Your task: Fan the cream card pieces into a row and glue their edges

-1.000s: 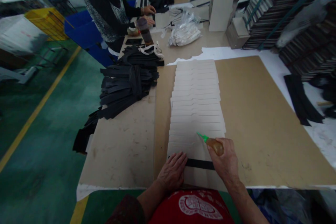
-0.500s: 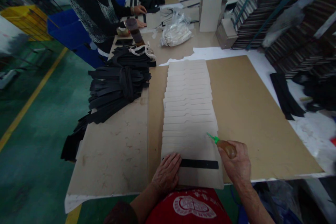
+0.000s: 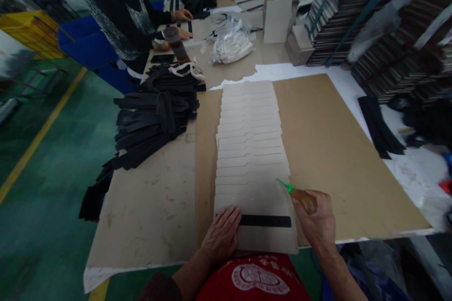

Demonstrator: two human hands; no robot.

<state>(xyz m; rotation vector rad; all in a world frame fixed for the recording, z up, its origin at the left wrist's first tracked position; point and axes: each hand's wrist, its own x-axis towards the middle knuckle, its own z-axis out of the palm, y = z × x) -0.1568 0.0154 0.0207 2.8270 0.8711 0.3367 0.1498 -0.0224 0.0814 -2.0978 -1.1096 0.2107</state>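
Left hand (image 3: 221,237) flat, palm down, on the near end of a black strip (image 3: 265,221) lying across the nearest white card (image 3: 268,237). Right hand (image 3: 316,221) closed round a brown bottle (image 3: 304,199), green nozzle pointing over the row of overlapping white cards (image 3: 249,141). Row sits on brown board (image 3: 335,150) on the surface. Pile of black strips (image 3: 151,122) left. Another person (image 3: 123,19) at far left edge.

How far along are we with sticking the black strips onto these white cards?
Done: one black strip lies on the nearest white card. In hand: the left hand presses the strip's end; the right hand holds a glue bottle. Left: the overlapped row of cards shows no strips, and a pile of black strips waits.
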